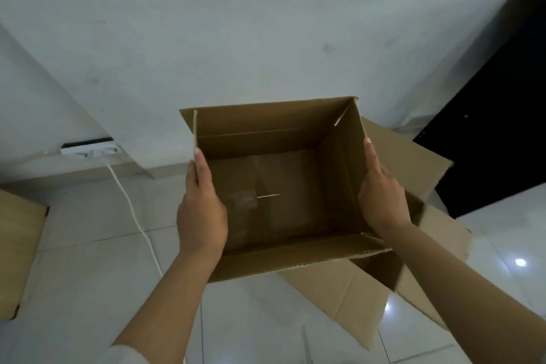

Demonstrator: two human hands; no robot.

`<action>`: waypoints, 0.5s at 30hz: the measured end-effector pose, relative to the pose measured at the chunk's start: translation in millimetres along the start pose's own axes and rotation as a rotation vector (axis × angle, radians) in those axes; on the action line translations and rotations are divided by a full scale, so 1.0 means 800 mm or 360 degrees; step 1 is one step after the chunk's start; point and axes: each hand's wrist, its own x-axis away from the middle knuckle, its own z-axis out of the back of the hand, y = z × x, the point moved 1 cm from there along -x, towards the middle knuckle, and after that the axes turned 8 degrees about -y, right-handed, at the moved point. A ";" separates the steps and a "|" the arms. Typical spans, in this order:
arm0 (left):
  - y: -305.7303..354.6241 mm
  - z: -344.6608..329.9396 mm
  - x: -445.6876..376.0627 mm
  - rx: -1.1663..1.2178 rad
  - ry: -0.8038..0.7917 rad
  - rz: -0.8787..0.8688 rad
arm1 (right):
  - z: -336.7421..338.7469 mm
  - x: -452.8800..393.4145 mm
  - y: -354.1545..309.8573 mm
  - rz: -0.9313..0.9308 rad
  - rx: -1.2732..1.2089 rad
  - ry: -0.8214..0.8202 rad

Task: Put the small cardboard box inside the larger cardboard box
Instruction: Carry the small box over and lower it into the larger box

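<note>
I hold an open-topped brown cardboard box (274,127) in the air at the centre of the head view. It is empty, and a taped seam shows on its bottom. My left hand (202,210) grips its left wall, with the thumb inside. My right hand (382,198) grips its right wall the same way. Under and to the right of it lies larger cardboard (413,162) with spread flaps, which looks like the bigger box. The held box hides most of it, and I cannot tell whether the two touch.
Another piece of brown cardboard (17,254) lies at the left edge. A white power strip (88,149) sits by the wall, and its white cable (133,216) runs across the glossy tiled floor (88,289). A black panel (496,115) stands at the right against the white wall.
</note>
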 end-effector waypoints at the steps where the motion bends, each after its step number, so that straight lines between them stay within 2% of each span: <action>1: 0.014 -0.009 0.002 -0.0001 -0.0022 -0.0010 | 0.007 0.001 0.015 -0.0029 -0.0007 0.0020; 11: 0.156 -0.123 -0.001 -0.0190 -0.0171 -0.0135 | 0.062 0.014 0.182 -0.0388 -0.0219 0.0071; 15: 0.182 -0.164 -0.014 -0.0257 -0.0236 -0.0208 | 0.060 0.009 0.225 -0.0477 -0.0166 0.0042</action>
